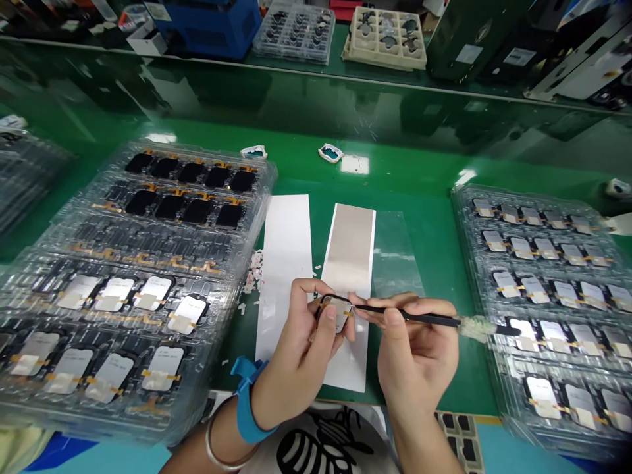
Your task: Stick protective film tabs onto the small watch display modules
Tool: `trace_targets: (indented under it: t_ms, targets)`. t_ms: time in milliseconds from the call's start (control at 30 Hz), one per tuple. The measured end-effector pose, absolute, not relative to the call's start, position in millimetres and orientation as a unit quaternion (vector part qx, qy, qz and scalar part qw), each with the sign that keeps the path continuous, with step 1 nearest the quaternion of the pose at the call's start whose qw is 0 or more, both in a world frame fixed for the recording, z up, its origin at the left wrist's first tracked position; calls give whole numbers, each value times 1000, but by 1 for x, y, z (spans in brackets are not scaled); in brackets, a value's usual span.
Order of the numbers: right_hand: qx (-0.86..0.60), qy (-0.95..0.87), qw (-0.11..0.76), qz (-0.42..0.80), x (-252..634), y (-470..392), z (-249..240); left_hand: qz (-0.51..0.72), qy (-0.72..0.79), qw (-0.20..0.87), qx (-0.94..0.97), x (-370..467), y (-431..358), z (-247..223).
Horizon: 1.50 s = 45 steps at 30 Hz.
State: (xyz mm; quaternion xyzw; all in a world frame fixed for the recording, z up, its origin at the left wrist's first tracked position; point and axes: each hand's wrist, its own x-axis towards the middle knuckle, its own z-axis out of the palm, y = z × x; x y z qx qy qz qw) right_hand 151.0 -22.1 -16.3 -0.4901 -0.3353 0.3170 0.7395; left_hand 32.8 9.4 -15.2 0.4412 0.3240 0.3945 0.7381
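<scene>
My left hand (311,329) is closed around a small watch-sized display module (340,313), its silvery back facing up and its edge black. An orange flex strip shows at the module's right side. In my right hand (419,355) is a pair of slim black tweezers (434,318), with a pale wrapping near the rear end. The tip of the tweezers meets the module's right edge, where my left fingertips partly hide the contact. Beneath both hands lie a strip with a grey-beige face (350,237) and a white strip (287,243).
On the left, a stack of clear trays (237,263) holds black and silvery modules. Another tray stack (548,263) on the right carries rows of silvery modules. Small scraps (254,271) lie beside the white strip. Two white-rimmed pieces (330,153) rest farther back, below a shelf with trays and machines.
</scene>
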Motion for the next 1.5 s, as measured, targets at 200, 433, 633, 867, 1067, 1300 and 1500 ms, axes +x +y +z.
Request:
trace_targets:
  t_ms: [200,433,633,867,1067,1300,1500]
  targets:
    - [-504,-345,725,320,152,-24,-17,386,335,727,458,32,7,-17]
    - [-473,-352,731,343,153,-24,-17,394,361,717,447,33,12,-12]
    - [-476,-320,767,287,165,-25,-11,404,397,693,446,32,15,-12]
    - [-530,-322,760,195,189,-31,-11,388,388,687,475,32,13,-14]
    - [-596,-298,731,144,212,-41,-18,373,375,730,433,31,12,-11]
    - [-621,-313,687,211,227,-54,-33,348,399,702,476,30,13,-10]
    - [-621,-317,684,217,228,-57,-41,333,383,711,488,27,13,-10]
